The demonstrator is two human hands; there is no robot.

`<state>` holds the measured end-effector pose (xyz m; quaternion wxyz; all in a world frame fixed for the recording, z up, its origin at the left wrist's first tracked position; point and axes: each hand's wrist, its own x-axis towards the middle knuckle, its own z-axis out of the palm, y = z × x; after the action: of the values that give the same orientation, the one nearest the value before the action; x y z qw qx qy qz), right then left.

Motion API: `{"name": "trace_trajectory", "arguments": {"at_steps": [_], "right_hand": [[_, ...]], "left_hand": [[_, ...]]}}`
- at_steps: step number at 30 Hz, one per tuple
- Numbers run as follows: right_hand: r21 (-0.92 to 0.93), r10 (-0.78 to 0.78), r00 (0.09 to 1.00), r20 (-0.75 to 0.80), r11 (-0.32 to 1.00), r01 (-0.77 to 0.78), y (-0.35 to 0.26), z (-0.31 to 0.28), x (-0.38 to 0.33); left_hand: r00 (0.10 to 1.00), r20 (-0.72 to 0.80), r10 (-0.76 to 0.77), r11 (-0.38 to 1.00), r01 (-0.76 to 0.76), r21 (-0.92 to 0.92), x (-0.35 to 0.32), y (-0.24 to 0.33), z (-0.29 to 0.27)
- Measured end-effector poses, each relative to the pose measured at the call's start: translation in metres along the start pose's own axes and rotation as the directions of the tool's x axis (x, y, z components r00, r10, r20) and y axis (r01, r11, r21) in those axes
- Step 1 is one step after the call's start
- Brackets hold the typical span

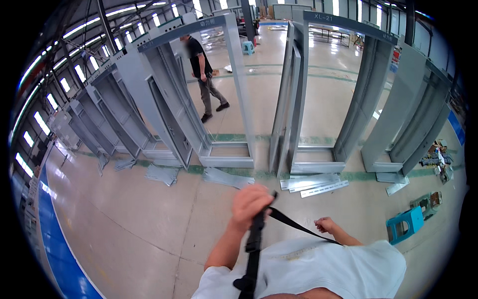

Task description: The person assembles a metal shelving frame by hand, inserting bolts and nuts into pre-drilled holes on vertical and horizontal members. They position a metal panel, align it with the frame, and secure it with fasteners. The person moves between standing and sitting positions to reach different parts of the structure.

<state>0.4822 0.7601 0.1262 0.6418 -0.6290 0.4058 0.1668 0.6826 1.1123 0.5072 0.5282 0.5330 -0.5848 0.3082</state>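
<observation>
In front of my chest, my left hand [250, 205] is closed around a black strap [254, 234] with plastic buckles. One length of the strap runs down over my white shirt, and a thinner length [298, 226] slants from the hand toward my right side. My right hand [324, 225] is held out low on the right with its fingers curled in. Whatever it may hold is too small to make out. Both hands are apart from the grey metal cabinet frames [239, 99] standing ahead.
Cabinet frames curve from far left to right [406, 104]. Flat metal strips [323, 189] and plates [162, 174] lie at their feet. A blue stool [406, 225] stands at right, near a pile of parts [438, 157]. Beyond the frames a person [201, 65] in dark clothes walks.
</observation>
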Motion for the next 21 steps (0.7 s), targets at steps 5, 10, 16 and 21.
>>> {"name": "trace_trajectory", "arguments": {"at_steps": [5,10,16,21], "right_hand": [[0.031,-0.035,0.999,-0.004,0.999,0.035,0.035,-0.036,-0.003],[0.040,0.185,0.982,-0.041,0.982,-0.183,0.162,-0.097,0.024],[0.267,0.313,0.950,-0.011,0.916,-0.298,0.227,-0.145,-0.002],[0.287,0.276,0.959,-0.068,0.926,-0.246,0.225,-0.176,-0.003]], "left_hand": [[0.911,0.409,0.047,0.910,0.130,-0.393,0.007,0.032,0.100],[0.764,0.621,0.176,0.507,0.470,-0.722,0.028,0.080,0.167],[0.778,0.608,0.157,0.416,0.506,-0.755,0.024,0.094,0.231],[0.742,0.658,0.125,0.454,0.547,-0.703,0.018,0.108,0.296]]}}
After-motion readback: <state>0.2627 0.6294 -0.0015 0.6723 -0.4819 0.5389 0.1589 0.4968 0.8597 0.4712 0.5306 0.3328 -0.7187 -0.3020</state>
